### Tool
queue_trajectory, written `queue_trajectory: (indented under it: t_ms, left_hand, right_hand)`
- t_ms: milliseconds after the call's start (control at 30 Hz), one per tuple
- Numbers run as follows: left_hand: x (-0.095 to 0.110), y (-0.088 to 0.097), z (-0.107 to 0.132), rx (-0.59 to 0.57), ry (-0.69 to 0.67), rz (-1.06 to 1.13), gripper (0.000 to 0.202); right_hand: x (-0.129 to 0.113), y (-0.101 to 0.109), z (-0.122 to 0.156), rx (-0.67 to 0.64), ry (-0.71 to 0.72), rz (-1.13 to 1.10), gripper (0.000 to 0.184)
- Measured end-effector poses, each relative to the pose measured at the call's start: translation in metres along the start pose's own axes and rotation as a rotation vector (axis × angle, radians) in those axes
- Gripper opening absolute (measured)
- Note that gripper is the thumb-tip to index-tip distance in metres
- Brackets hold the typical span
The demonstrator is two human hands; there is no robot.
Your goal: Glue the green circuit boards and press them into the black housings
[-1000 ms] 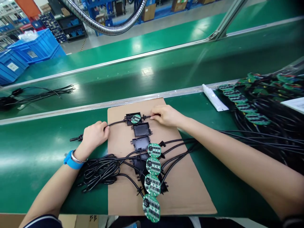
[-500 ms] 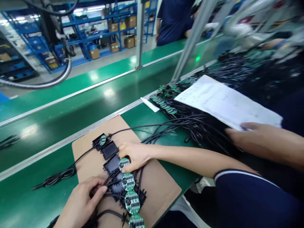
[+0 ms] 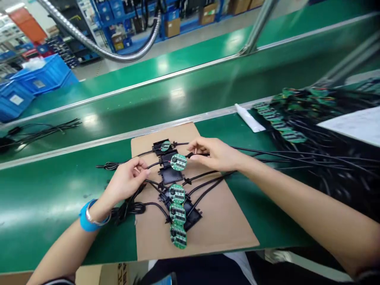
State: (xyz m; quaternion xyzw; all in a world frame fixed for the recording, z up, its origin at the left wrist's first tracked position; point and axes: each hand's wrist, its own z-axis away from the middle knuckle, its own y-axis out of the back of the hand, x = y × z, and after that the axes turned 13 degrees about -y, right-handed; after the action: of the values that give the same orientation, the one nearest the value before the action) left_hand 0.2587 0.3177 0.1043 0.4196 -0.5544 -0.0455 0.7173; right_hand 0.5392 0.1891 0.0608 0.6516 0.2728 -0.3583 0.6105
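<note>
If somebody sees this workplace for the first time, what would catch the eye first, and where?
Probably the round green circuit boards first: three line up over the cardboard sheet, and another lies between the left hand and right hand, which pinch black cables. Then perhaps the bright blue wristband on the left arm, and the shiny metal hose curving across the top left.

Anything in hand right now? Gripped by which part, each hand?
Left hand: left-side cable of the second circuit board from the top, pinched just left of its case. Right hand: that board's right-side cable, near the board.
</note>
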Motion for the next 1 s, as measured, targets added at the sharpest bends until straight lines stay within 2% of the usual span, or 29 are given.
queue_trajectory:
  t_ms: [100,200,300,400,533,600,667,767,833,933,1000]
  left_hand:
    - [-0.002,-0.006,-0.008,0.007,-0.029,-0.359,0.012]
    - [-0.007,-0.015,-0.021,-0.041,-0.02,-0.56,0.005]
    - [-0.007,-0.021,-0.032,-0.092,-0.039,-0.678,0.006]
    - [-0.008,-0.018,-0.033,-0.135,-0.063,-0.658,0.012]
    - [-0.015,0.005,-0.01,-0.135,-0.155,-0.515,0.027]
    - [-0.019,0.015,0.009,-0.192,-0.211,-0.516,0.038]
    - [-0.02,0.019,0.028,-0.251,-0.215,-0.54,0.036]
    - [-0.009,0.015,0.053,-0.152,-0.203,-0.597,0.019]
    - [0.005,0.01,0.066,-0.096,-0.213,-0.667,0.02]
    - [0.021,0.002,0.075,-0.197,-0.137,-0.629,0.03]
    - [0.021,-0.004,0.071,-0.208,-0.037,-0.586,0.036]
  right_hand:
    - [0.016,-0.024,-0.006,0.124,0.062,0.106,0.014]
    - [0.027,-0.044,-0.015,0.245,0.078,0.153,0.015]
    - [0.031,-0.047,-0.021,0.282,0.059,0.174,0.015]
    - [0.032,-0.043,-0.021,0.289,0.059,0.204,0.015]
    - [0.035,-0.046,-0.015,0.304,0.111,0.285,0.017]
    - [0.037,-0.05,-0.012,0.326,0.128,0.334,0.019]
    - [0.04,-0.054,-0.011,0.345,0.13,0.382,0.021]
    - [0.043,-0.057,-0.011,0.348,0.106,0.435,0.022]
    - [0.045,-0.057,-0.01,0.34,0.094,0.452,0.023]
    - [0.047,-0.058,-0.01,0.341,0.102,0.47,0.027]
    - [0.047,-0.058,-0.01,0.346,0.101,0.481,0.028]
